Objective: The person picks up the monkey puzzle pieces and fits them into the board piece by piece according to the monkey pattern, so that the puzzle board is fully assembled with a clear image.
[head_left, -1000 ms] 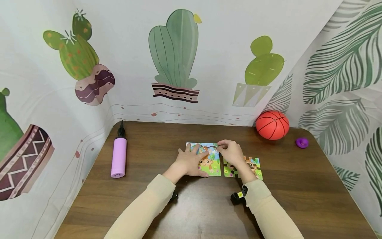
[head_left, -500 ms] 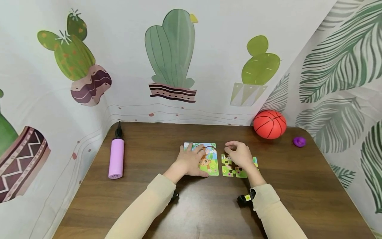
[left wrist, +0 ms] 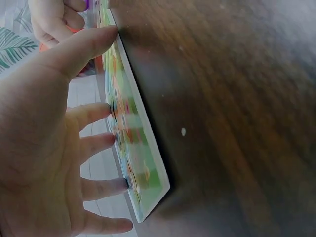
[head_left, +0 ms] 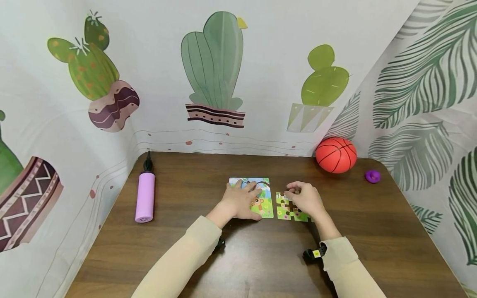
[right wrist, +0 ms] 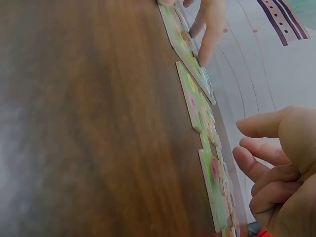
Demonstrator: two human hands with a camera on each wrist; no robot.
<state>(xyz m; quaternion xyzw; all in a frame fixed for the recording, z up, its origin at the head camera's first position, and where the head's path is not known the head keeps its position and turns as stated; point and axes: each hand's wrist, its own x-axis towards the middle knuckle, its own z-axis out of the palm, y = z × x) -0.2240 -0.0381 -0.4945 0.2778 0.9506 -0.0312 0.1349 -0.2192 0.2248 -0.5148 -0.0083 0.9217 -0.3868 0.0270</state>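
The left hand [head_left: 240, 203] lies spread across the monkey picture board [head_left: 265, 207], in the middle of the brown table [head_left: 246, 265]; its straight fingers reach toward the far side, their tips on the printed surface, the thumb along the near edge. Just right of that board lie interlocking jigsaw pieces [head_left: 280, 212]; the right hand [head_left: 308, 199] hovers over their far right part, its forearm slanting in from the near right, fingers loosely bent and pointing left, the thumb standing apart from them.
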